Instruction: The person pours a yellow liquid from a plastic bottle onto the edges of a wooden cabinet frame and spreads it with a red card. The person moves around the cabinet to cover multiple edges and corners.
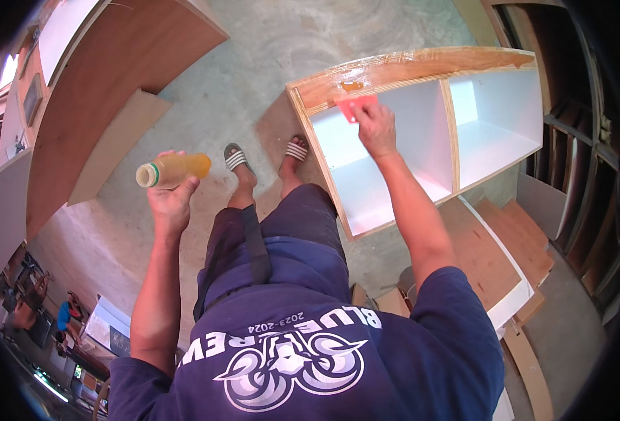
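My left hand (170,202) grips a clear plastic bottle (175,169) of amber liquid, tilted onto its side. Its uncapped mouth, with a green ring at the neck, faces left, and the liquid lies toward the base. In my right hand (377,123) is a flat red spreader (356,105), held at the near edge of a wooden cabinet's top panel (415,67). A small amber puddle (351,86) sits on that panel just beyond the spreader. Wet, shiny streaks run over the wood around it. Below, the cabinet (451,134) shows white-lined compartments split by a plywood divider.
A large curved brown panel (110,94) stands at the left, with a loose board (120,147) against it. Stacked wooden sheets (491,247) lie right of my body. Dark shelving (567,131) lines the far right. Other people (67,316) are in the background at lower left.
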Tool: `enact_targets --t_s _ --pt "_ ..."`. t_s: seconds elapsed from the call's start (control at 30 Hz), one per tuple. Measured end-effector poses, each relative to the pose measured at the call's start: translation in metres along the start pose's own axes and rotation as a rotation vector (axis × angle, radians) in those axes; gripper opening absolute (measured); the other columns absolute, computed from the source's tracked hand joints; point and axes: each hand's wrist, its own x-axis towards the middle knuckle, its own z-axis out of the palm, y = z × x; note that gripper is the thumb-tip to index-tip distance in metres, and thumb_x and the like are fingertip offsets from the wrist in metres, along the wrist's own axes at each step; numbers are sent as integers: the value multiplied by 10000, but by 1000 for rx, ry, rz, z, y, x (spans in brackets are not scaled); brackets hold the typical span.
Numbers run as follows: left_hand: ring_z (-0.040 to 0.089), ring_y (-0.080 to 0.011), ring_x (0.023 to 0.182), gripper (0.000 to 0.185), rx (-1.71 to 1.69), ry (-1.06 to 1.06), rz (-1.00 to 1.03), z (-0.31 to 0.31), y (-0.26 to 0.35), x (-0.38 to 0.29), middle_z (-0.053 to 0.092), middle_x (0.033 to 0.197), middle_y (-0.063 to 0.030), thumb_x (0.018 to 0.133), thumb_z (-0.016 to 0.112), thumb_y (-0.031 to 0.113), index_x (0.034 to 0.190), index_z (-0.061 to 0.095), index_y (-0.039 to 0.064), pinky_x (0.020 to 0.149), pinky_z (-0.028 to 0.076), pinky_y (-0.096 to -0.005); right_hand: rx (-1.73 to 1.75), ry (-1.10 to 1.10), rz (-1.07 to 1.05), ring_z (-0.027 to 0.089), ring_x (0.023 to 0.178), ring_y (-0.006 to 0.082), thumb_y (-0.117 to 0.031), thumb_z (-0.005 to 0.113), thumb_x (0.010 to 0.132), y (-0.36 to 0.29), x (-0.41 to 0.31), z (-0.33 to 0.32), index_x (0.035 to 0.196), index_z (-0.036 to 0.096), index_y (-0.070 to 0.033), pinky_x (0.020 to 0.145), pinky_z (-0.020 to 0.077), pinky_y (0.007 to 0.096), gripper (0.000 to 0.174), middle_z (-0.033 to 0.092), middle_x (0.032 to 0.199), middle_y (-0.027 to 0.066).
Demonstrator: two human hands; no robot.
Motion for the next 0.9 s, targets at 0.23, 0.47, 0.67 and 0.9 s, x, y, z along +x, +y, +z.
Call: enact_targets --t_s 0.23,0.47,0.67,0.9 --pt "593 -222 1199 675 -4 -51 20 9 6 0 588 1326 -127 842 780 -15 1421 433 12 1041 496 -381 47 -32 -98 572 862 223 -75 638 805 -8 4 14 1068 720 -173 731 451 395 293 599 928 -5" --pt "589 -218 1208 674 4 -37 29 10 4 1 589 1329 -122 846 785 1 1423 436 16 1051 486 -376 82 -47 -70 572 844 221 -96 634 803 -19 -7 3 1051 716 -181 740 448 385 275 590 900 -6" --pt "581 -221 1217 665 29 -74 34 17 5 1 589 1325 -123 847 792 22 1416 446 16 1056 482 -380 79 -73 -79 576 864 224 -95 642 807 4 4 7 1069 721 -196 761 452 389 292 592 901 -16" --pt "599 -215 1190 680 13 -23 13 20 8 -3 602 1317 -120 839 811 40 1413 449 15 1053 483 -381 136 -58 -123 575 873 228 -100 637 797 20 14 -9 1057 718 -172 750 457 390 281 588 895 -7"
